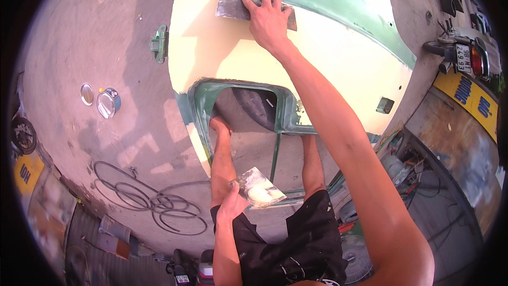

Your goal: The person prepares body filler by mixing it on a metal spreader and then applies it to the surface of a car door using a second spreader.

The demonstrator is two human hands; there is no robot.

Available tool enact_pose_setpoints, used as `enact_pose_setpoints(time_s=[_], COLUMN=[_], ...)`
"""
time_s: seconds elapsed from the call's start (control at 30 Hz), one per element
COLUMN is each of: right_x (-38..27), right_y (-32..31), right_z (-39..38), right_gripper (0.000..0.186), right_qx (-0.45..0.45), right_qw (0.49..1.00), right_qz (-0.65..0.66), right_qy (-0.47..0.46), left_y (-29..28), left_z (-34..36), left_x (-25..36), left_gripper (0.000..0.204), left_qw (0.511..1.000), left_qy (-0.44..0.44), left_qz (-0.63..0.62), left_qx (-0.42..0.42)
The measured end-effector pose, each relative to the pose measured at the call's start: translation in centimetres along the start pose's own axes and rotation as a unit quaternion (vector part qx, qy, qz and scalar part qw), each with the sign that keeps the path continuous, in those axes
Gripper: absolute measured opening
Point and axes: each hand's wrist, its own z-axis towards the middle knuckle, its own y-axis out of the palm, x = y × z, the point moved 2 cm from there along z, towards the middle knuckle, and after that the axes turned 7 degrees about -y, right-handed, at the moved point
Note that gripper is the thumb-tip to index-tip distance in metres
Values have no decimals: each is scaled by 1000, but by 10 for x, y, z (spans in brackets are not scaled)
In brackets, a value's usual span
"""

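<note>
My right hand [270, 21] reaches far forward, its fingers closed on a wide, flat metal putty spreader [228, 7]. The spreader lies against a vehicle door [344, 58], at the border between its cream filler coat and the green paint. Nearer to me, my left hand [233, 205] pinches a flat putty plate [247, 180] by its left edge. A pale mound of putty [259, 195] sits on this plate. Between the two hands is the door's window opening, framed in green [198, 100], with my lower legs showing through it.
On the concrete left of the door are an open can [108, 103], its round lid [87, 94] and a coiled dark hose [137, 197]. A green hinge [159, 45] juts from the door's left edge. A parked motorbike [471, 55] and a fan [357, 259] stand at right.
</note>
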Motion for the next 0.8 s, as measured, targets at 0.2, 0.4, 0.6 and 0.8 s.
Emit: enact_pose_setpoints(time_s=[0.2,0.4,0.6,0.8], right_x=[-7,-34,-93,-94], right_y=[13,12,25,-46], right_z=[7,-32,-157,-177], right_gripper=[49,48,54,59], right_qx=[-28,-31,-71,-164], right_qw=[999,999,996,896], right_qz=[-11,33,42,408], right_qy=[23,17,-31,66], left_y=[3,10,17,112], left_z=[-2,-10,-42,-86], left_x=[3,5,38,126], left_gripper=[76,72,68,62], left_qw=[1000,999,985,927], left_qy=[-9,10,163,375], left_qz=[8,-41,-49,27], left_qx=[-12,4,-40,8])
